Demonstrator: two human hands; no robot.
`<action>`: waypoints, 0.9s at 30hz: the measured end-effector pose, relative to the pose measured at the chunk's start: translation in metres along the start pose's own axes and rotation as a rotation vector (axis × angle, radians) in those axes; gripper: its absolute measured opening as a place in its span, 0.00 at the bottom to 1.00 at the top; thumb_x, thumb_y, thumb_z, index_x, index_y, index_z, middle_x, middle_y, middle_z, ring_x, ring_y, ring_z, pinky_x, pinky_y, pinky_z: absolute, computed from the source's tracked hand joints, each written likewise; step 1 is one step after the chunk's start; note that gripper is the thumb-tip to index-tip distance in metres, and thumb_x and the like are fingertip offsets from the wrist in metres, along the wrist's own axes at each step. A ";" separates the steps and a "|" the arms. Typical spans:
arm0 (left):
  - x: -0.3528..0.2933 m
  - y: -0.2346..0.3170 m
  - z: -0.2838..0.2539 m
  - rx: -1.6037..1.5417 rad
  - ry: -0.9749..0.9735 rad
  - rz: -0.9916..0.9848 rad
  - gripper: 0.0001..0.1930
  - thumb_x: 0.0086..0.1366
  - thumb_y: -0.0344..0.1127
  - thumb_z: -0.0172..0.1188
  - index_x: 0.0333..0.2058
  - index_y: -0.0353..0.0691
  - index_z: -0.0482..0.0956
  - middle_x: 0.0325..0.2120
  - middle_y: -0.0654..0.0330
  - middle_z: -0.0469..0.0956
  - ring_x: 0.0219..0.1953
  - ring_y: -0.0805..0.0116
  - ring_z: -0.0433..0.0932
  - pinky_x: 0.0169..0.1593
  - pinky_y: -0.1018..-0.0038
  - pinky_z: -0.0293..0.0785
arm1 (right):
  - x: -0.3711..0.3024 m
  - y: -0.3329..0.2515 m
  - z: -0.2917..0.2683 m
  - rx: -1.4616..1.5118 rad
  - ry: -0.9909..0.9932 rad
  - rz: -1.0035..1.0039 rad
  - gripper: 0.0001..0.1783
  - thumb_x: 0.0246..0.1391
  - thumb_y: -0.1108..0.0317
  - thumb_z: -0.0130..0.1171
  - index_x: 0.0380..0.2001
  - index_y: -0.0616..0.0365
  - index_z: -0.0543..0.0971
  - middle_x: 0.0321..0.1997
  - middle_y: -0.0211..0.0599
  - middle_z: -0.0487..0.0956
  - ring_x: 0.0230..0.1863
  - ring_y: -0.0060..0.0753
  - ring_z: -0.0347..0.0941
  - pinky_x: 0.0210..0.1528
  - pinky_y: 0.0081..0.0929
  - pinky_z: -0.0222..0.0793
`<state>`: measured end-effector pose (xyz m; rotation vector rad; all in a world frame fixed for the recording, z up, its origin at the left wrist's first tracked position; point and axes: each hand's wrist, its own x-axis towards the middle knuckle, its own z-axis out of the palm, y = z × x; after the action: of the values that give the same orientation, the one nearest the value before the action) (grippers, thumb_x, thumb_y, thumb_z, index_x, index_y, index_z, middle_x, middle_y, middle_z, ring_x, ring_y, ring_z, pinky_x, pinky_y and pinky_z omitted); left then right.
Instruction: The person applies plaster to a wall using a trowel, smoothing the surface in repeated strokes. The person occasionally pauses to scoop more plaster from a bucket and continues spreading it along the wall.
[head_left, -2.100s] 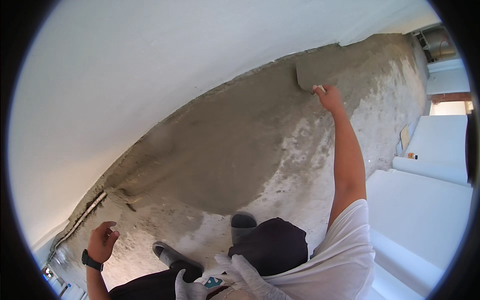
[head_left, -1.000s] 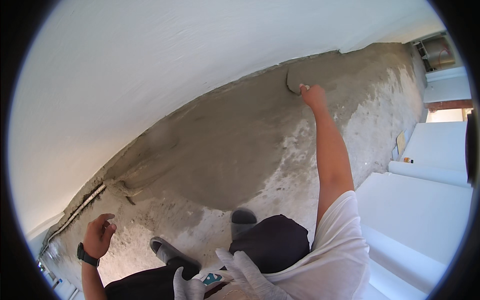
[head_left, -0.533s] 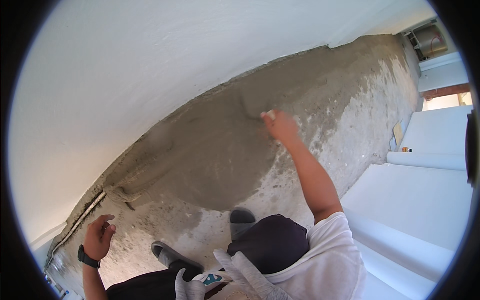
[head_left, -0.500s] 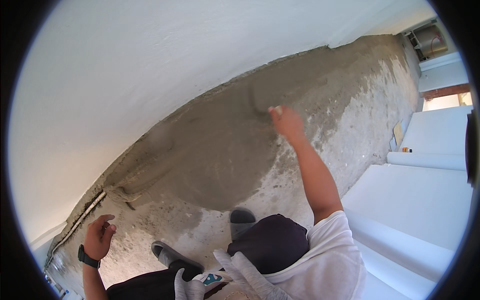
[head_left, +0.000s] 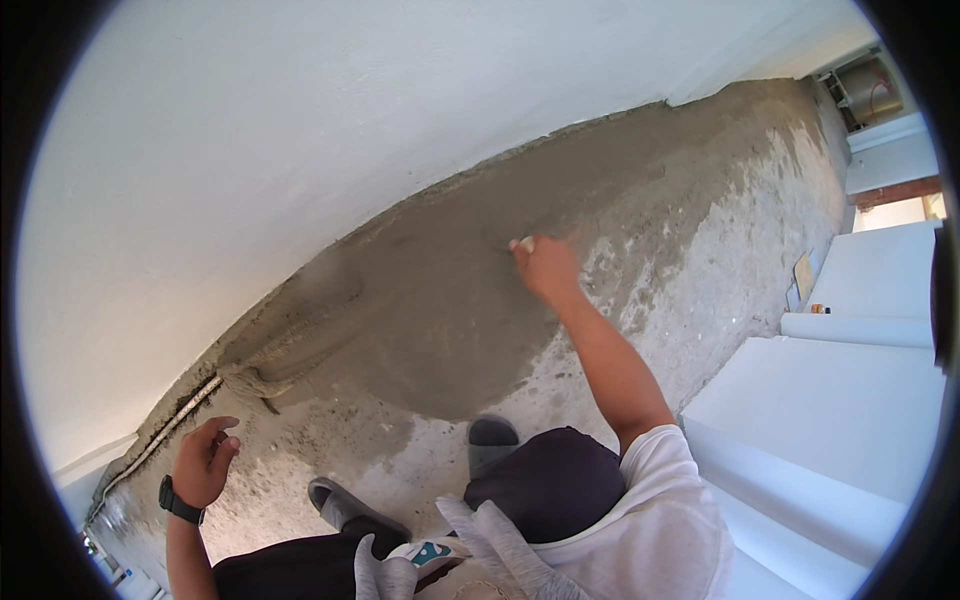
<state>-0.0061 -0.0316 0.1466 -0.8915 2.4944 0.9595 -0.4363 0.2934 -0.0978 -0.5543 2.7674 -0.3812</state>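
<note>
Wet grey mortar (head_left: 430,310) is spread over the floor along the foot of the white wall. Over it, my right hand (head_left: 550,265) is closed round the pale handle of a trowel (head_left: 527,243). The trowel's blade is grey and blurred, barely distinct from the mortar, so its edges cannot be made out. My left hand (head_left: 205,462) hangs in the air at lower left with loosely bent fingers, thumb apart, holding nothing. Near it a thin pale pipe (head_left: 190,402) runs along the wall's base, and a ridge of thicker mortar (head_left: 262,382) lies at its end.
The white wall (head_left: 250,130) bounds the mortar on the far side. My slippered feet (head_left: 492,432) stand at the mortar's near edge. On the right are large white blocks (head_left: 810,420), with small items (head_left: 820,309) on a ledge. Dry, stained concrete (head_left: 720,270) flanks the mortar.
My right hand has moved slightly left and nearer to me with the trowel. The left hand keeps its loose pose, and the whole view has shifted a little.
</note>
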 end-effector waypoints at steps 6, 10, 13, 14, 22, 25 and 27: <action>-0.002 0.004 -0.004 0.012 -0.029 -0.048 0.15 0.70 0.36 0.59 0.48 0.31 0.78 0.23 0.57 0.80 0.28 0.69 0.80 0.36 0.73 0.73 | -0.042 -0.035 0.001 0.130 -0.166 -0.182 0.26 0.62 0.45 0.57 0.37 0.62 0.81 0.33 0.57 0.83 0.38 0.63 0.80 0.43 0.51 0.76; -0.004 0.003 -0.005 0.004 -0.025 -0.027 0.15 0.70 0.36 0.59 0.49 0.32 0.78 0.23 0.57 0.80 0.28 0.70 0.80 0.36 0.73 0.73 | -0.019 -0.043 -0.005 0.097 0.000 -0.048 0.25 0.63 0.46 0.55 0.40 0.61 0.80 0.36 0.54 0.83 0.41 0.58 0.81 0.43 0.50 0.76; -0.005 0.001 -0.002 -0.011 -0.013 -0.011 0.14 0.70 0.35 0.59 0.49 0.32 0.78 0.23 0.57 0.80 0.27 0.70 0.79 0.35 0.73 0.73 | -0.001 -0.046 -0.006 0.026 -0.008 0.000 0.24 0.64 0.48 0.54 0.41 0.61 0.80 0.39 0.51 0.84 0.43 0.55 0.82 0.46 0.49 0.77; -0.004 0.001 0.000 -0.009 -0.003 -0.002 0.14 0.69 0.35 0.59 0.48 0.33 0.78 0.22 0.57 0.80 0.26 0.69 0.79 0.33 0.73 0.72 | 0.003 -0.047 -0.004 -0.013 -0.034 -0.017 0.24 0.64 0.48 0.54 0.42 0.61 0.80 0.40 0.51 0.84 0.43 0.55 0.82 0.46 0.48 0.77; -0.006 0.001 -0.001 0.032 -0.009 0.002 0.14 0.69 0.35 0.60 0.48 0.33 0.79 0.22 0.57 0.80 0.25 0.68 0.78 0.32 0.73 0.72 | 0.031 0.017 -0.005 -0.052 0.016 0.085 0.25 0.62 0.45 0.56 0.44 0.58 0.81 0.42 0.52 0.84 0.46 0.55 0.81 0.49 0.48 0.76; -0.007 0.001 -0.001 0.017 0.000 -0.012 0.14 0.69 0.36 0.60 0.48 0.33 0.79 0.22 0.57 0.80 0.25 0.69 0.78 0.32 0.73 0.72 | 0.036 0.060 -0.023 -0.119 0.110 0.156 0.26 0.62 0.45 0.56 0.43 0.60 0.81 0.40 0.55 0.83 0.44 0.60 0.80 0.46 0.50 0.76; -0.007 0.002 0.000 -0.004 0.013 -0.021 0.14 0.68 0.36 0.60 0.48 0.33 0.79 0.22 0.57 0.80 0.25 0.69 0.77 0.32 0.73 0.71 | 0.037 0.081 -0.038 -0.103 0.142 0.209 0.25 0.62 0.45 0.55 0.43 0.58 0.81 0.40 0.53 0.84 0.44 0.58 0.81 0.49 0.50 0.75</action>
<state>-0.0023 -0.0276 0.1508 -0.9259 2.4904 0.9550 -0.5085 0.3584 -0.0966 -0.2655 2.9587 -0.2397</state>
